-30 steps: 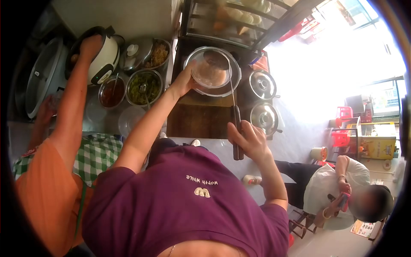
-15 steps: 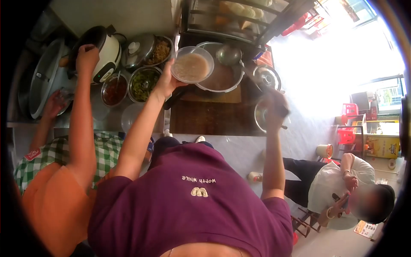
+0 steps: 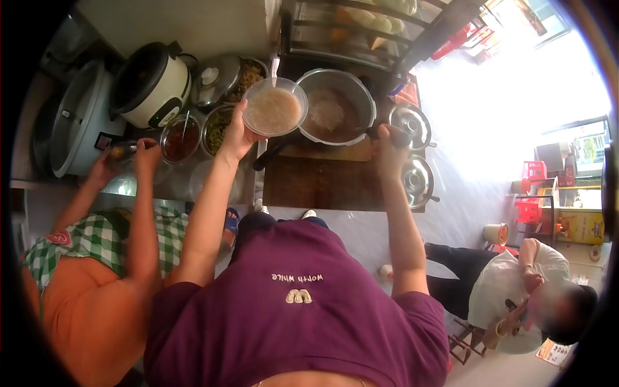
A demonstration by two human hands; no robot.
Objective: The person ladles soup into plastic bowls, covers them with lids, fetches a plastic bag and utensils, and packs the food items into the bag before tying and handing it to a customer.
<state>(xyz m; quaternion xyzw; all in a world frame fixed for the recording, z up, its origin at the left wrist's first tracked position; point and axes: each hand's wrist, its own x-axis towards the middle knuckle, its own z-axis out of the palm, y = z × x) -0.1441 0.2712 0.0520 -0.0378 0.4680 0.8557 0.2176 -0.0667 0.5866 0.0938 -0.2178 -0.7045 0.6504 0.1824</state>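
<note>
My left hand (image 3: 237, 137) grips the rim side of a clear plastic bowl (image 3: 275, 107) holding pale brownish porridge. The bowl hovers at the left edge of a pressure cooker pot (image 3: 371, 111) that contains similar porridge. Closed around the dark handle of a ladle (image 3: 401, 137), my right hand (image 3: 389, 153) is at the pot's right side. The ladle's bowl is down in the porridge and hidden. The pot's long black handle (image 3: 267, 155) points toward the lower left, below my left hand.
Two metal lids (image 3: 418, 182) lie right of the pot. On the left are a rice cooker (image 3: 145, 87), a bowl of red sauce (image 3: 179, 138) and dishes of food. A co-worker's hands (image 3: 147, 155) work beside me. Another person (image 3: 509, 290) sits at right.
The ladle has gone from above the pot down into the porridge, my right hand moving left with it. The bowl has shifted slightly left and down. The co-worker's raised hand has come down.
</note>
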